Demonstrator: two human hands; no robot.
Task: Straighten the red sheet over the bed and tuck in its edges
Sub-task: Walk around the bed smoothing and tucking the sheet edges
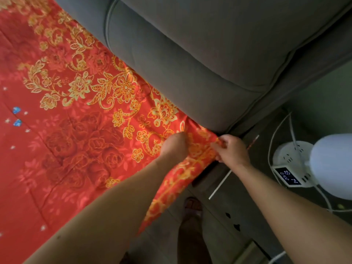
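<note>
The red sheet [72, 134] with a gold flower border covers the bed across the left of the view. Its corner bunches up at the bed's corner, right below the grey padded headboard [200, 60]. My left hand [176, 144] presses down on the sheet near that corner, fingers curled into the fabric. My right hand [231, 149] pinches the sheet's corner edge at the side of the mattress. A flap of the sheet [171, 195] hangs down over the bed's side between my forearms.
A dark bedside cabinet [238, 202] stands close to the right of the bed. On it are a white power strip with cables [289, 155], a small digital display [288, 176] and a white lamp shade [333, 164]. My sandalled foot [192, 208] stands on the floor in the narrow gap.
</note>
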